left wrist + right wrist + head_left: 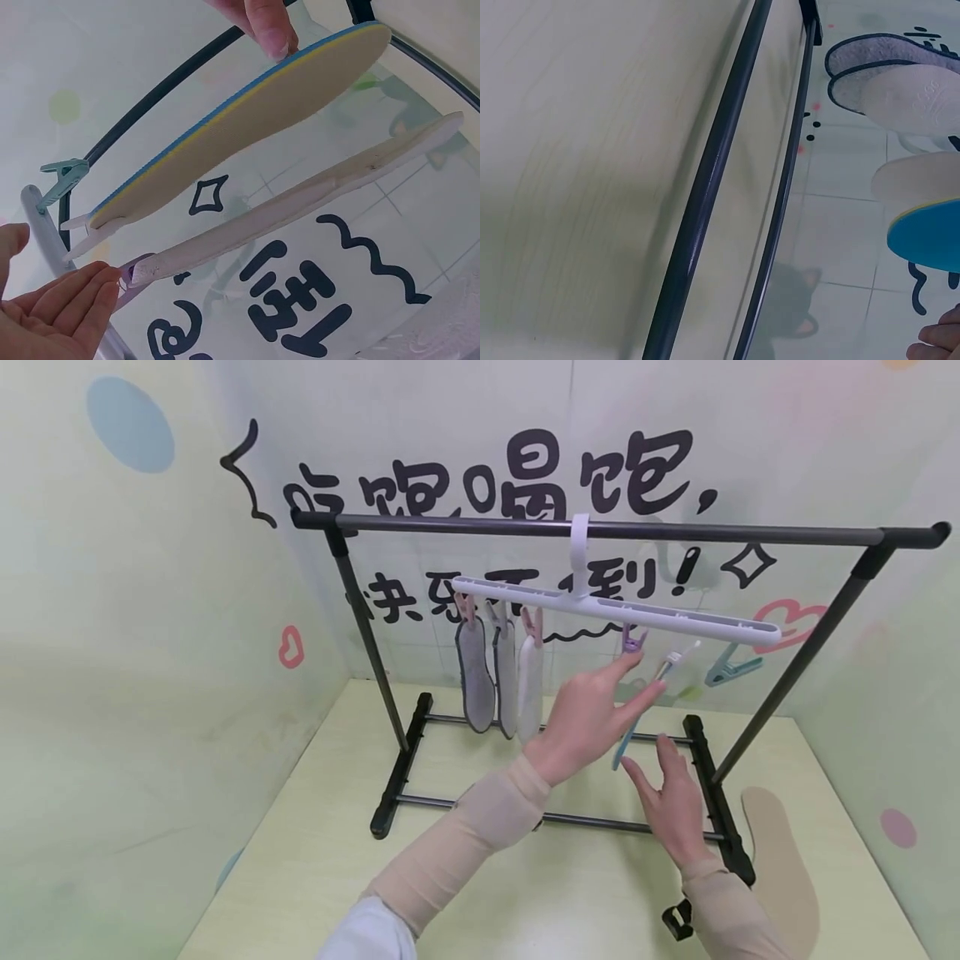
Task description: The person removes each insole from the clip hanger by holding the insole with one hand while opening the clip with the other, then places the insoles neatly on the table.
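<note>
A blue-edged insole (pixel 247 127) with a beige face hangs from a whitish clip (pixel 673 657) on the lilac hanger (pixel 660 617). Beside it a pale insole (pixel 300 202) hangs from a purple clip (pixel 633 639). My left hand (pixel 588 714) reaches up between them, fingers extended by the purple clip, thumb apart from them in the left wrist view. Below, my right hand (pixel 672 797) is spread, its thumb and fingers close to the blue-edged insole's lower end; contact is unclear. Only its fingers (pixel 939 337) show in the right wrist view.
Two grey insoles (pixel 476 672) and a white insole (pixel 530 685) hang at the hanger's left. An unused teal clip (pixel 731 668) hangs at its right end. The hanger hooks over a black rack (pixel 450 524). One beige insole (pixel 780 868) lies on the table (pixel 300 877).
</note>
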The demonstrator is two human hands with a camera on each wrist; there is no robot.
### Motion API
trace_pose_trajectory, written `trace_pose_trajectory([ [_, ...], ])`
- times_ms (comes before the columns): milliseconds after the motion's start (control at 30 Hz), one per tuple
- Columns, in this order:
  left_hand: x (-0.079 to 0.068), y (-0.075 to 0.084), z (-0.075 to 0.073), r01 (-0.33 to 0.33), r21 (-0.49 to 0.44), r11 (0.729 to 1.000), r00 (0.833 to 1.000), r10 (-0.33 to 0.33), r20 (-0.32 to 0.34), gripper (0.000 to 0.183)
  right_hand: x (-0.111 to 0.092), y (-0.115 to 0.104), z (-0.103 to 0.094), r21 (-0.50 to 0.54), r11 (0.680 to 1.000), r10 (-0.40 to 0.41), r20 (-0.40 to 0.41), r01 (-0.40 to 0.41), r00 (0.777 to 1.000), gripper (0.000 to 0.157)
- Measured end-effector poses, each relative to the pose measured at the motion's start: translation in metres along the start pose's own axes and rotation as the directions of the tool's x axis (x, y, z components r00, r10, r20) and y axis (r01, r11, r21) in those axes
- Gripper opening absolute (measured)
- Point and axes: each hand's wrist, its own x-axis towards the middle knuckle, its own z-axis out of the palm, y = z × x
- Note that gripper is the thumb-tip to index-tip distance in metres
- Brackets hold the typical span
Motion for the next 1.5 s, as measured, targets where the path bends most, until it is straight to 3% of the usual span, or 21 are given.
trace_pose_trajectory([
  [633, 0.024, 0.008, 0.008, -0.002, 0.023, 1.0, 1.0, 0.002, 0.004, 0.048, 0.004, -0.009, 0.007, 0.002, 0.998, -0.057, -0.002, 0.057, 0.998, 0.076],
  [900, 0.036, 0.009, 0.014, 0.077, 0.073, 0.994, 0.996, -0.08, 0.032, 0.049, 0.005, -0.009, 0.015, -0.016, 0.994, -0.107, -0.061, 0.106, 0.992, 0.081],
  [1100, 0.041, 0.006, 0.017, 0.101, 0.069, 0.992, 0.993, -0.104, 0.052, 0.049, 0.005, -0.006, 0.018, -0.031, 0.99, -0.142, -0.093, 0.14, 0.986, 0.076],
  [1500, 0.056, 0.002, 0.021, 0.044, 0.178, 0.983, 0.996, -0.058, 0.074, 0.049, 0.013, -0.001, 0.018, -0.059, 0.988, -0.15, -0.068, 0.146, 0.986, 0.064],
])
